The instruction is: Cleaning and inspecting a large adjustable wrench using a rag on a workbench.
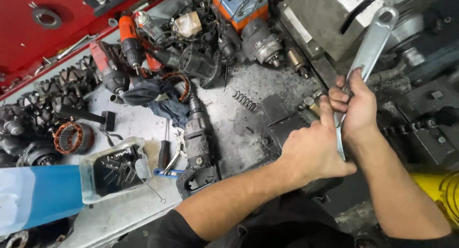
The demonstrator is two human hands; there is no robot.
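Observation:
My right hand (356,107) grips the shaft of a large silver adjustable wrench (370,52) that stands nearly upright, its ring end toward the top. My left hand (311,150) is closed around the wrench's lower end, thumb raised along the shaft. Both hands meet just right of the dirty grey workbench (229,124), above a dark metal block (282,124). The wrench's jaw is hidden behind my hands.
The bench holds a black rotary hammer body (196,143), orange and red power drills (129,42), a coil spring (245,101), a copper-wound stator (71,138), a dark rag, pliers and a clear tub of parts (117,169). A red cabinet (57,23) stands at the back left and a grey machine (325,14) at the back right.

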